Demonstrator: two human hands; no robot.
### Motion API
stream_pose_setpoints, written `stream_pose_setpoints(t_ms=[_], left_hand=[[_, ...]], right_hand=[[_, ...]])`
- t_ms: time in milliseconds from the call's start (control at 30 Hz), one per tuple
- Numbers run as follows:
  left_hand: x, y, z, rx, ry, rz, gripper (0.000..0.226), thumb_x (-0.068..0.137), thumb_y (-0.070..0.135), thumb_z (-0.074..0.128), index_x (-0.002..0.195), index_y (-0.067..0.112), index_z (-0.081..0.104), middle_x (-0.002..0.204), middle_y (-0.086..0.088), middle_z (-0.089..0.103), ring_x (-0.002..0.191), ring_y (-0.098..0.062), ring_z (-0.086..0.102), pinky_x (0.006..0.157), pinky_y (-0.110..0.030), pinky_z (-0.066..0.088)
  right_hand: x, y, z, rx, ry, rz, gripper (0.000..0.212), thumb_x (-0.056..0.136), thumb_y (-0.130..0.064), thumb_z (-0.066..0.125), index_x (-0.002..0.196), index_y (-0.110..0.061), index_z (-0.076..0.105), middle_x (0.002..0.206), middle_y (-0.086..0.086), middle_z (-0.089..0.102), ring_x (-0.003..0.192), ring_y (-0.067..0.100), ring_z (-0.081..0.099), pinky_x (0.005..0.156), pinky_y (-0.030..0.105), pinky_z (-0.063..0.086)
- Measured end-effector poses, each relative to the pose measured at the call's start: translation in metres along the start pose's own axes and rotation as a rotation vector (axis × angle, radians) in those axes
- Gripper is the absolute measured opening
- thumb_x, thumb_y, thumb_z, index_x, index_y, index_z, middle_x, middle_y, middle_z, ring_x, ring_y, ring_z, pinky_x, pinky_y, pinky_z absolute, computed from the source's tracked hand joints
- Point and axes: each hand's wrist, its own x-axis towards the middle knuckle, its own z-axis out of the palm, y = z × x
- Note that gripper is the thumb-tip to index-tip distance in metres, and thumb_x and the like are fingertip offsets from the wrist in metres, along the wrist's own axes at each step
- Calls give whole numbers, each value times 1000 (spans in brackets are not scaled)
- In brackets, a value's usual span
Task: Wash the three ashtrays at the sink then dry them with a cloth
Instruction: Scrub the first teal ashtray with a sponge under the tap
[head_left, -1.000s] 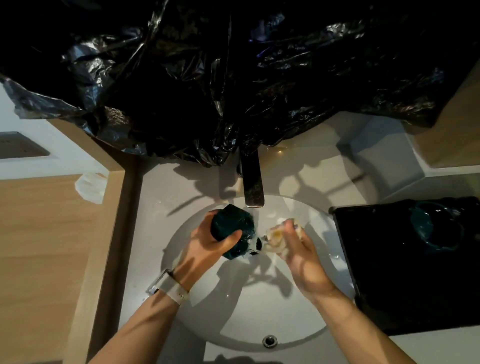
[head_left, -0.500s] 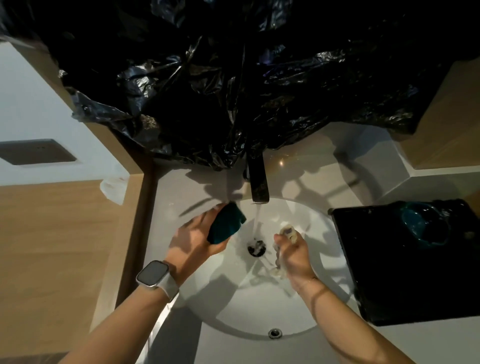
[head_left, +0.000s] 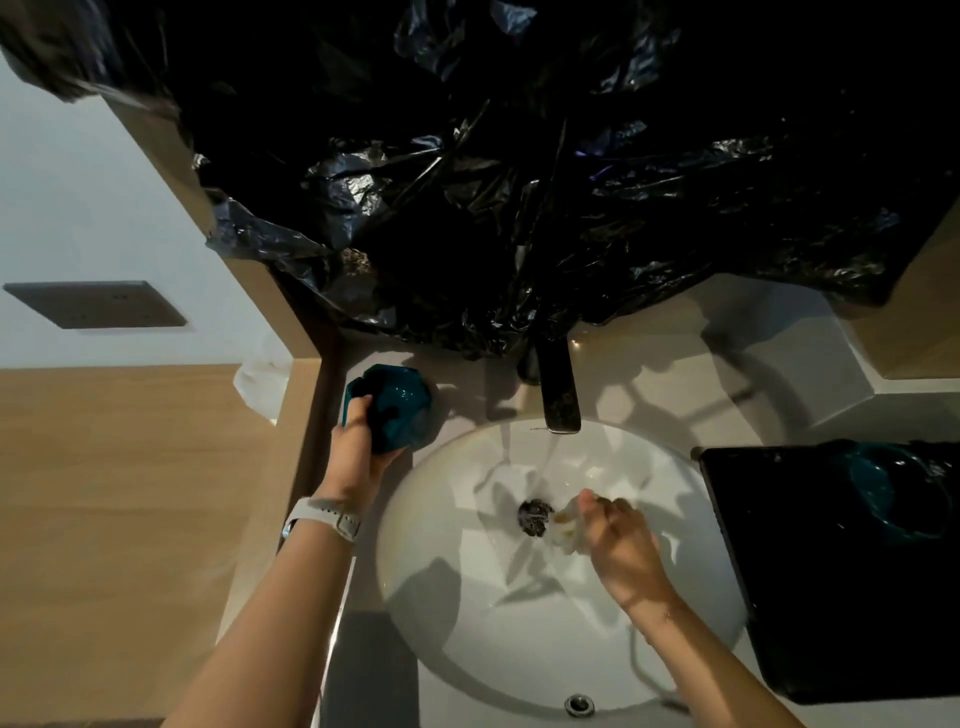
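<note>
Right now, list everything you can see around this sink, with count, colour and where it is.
ashtray in hand: one, teal, over the counter left of the basin, gripped by the left hand
ashtray on tray: one, teal, right of the basin
tray: one, black, on the counter to the right
sink basin: one, white, centre
faucet: one, dark, behind the basin, water running
sponge or cloth: one, pale, near the drain, held by the right hand
plastic sheet: one, black, hanging above the faucet
watch: one, white, left wrist
left hand: one, holding
right hand: one, holding
</note>
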Motion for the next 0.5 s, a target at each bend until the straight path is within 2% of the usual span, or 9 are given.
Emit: stream_pose_setpoints(t_ms=[67,133,200,233,267,333,400,500], left_hand=[[7,0,4,18,4,39,63,97,41,52,149,13,28,141,-13,49,119,-28,57,80,-41,61],[12,-1,9,135,63,82,60,100,40,46,148,10,25,133,-10,46,114,-25,55,92,-46,55],[12,0,13,474,214,177,55,102,39,39,144,5,32,127,-13,48,111,-29,52,97,-42,47],[11,0,13,674,287,238,52,103,38,38,141,2,38,129,-19,49,114,-34,51,97,-42,43],[11,0,10,842,338,297,51,104,36,37,138,0,43,131,-24,48,118,-40,48,100,-44,39],[13,-2,3,1044,375,365,49,105,34,35,132,-3,50,133,-28,45,120,-45,46,105,-47,37],[14,-3,0,1097,358,366,47,106,33,33,127,-4,53,134,-27,43,114,-46,51,103,-49,42],[5,-1,4,1124,349,360,43,107,30,33,126,-3,52,135,-24,40,108,-44,55,98,-47,44]], right_hand=[[-3,-4,-1,220,-61,52,43,100,-44,39,86,-17,69,87,6,70,89,18,61,87,31,42],[-2,-4,-2,364,-85,67,26,98,-25,51,86,-13,69,83,9,72,88,25,67,84,38,48],[-1,-1,-4,457,-107,105,16,95,-8,57,85,-8,70,82,27,69,83,37,68,73,47,53],[-3,0,-8,496,-112,128,17,94,1,55,85,-4,69,82,34,65,79,40,68,65,44,53],[-5,0,-13,480,-87,100,17,93,8,51,87,1,65,81,34,62,77,41,68,61,42,53],[-8,7,-18,469,-16,109,11,94,5,50,90,-1,59,82,21,62,87,41,68,69,41,54],[-16,6,-23,449,17,56,3,92,-9,62,93,-9,64,86,7,70,87,28,69,77,37,54],[-21,5,-31,429,65,-35,16,88,-16,68,78,-4,68,63,-7,68,68,11,65,66,14,48]])
